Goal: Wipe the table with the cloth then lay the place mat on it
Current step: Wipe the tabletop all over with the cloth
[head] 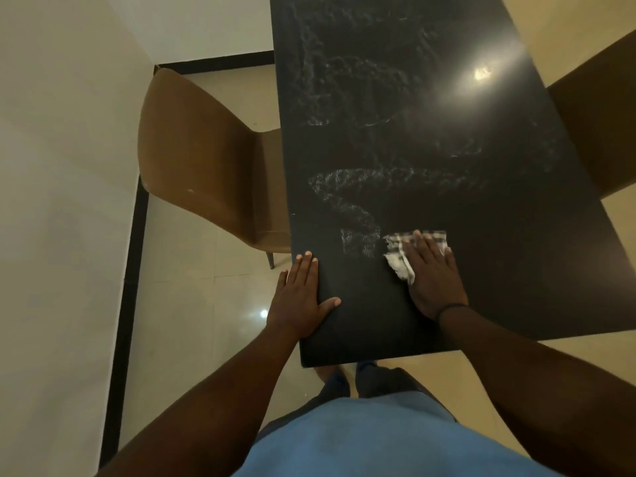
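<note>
**Wiping in hand, place mat nowhere to be seen**

A blue shirt front [361,442] is filling the bottom of the view, nearest the camera, with both bare forearms reaching up from it toward twelve o'clock. The left hand [299,297] is lying flat, fingers straight and relaxed, on the near left edge of the dark table [430,149], gripping nothing; it appears to be steadying the person. At about three o'clock from it, and well apart, the right hand [432,273] is pressing down with straight fingers on the checked cloth [399,254], which is bunched beneath the palm and showing at the hand's ten o'clock side. The fingers are not curling round the cloth; they are pushing it flat against the tabletop.

Pale damp streaks [354,215] are running from the cloth toward eleven o'clock and on up the table, so the wiping step looks to be well under way, with the cloth working the near part of the top. The strip at three o'clock of the right hand is showing no streaks and may be waiting for a pass. A lamp glare [481,74] is shining at one o'clock on the far surface.

A brown chair [199,160] is standing at nine o'clock beside the table, and another chair [599,125] is edging in at three o'clock.

The place mat is not showing anywhere, so the next move likely calls for finishing the near strokes, lifting the cloth away, and fetching the mat from outside the view.
</note>
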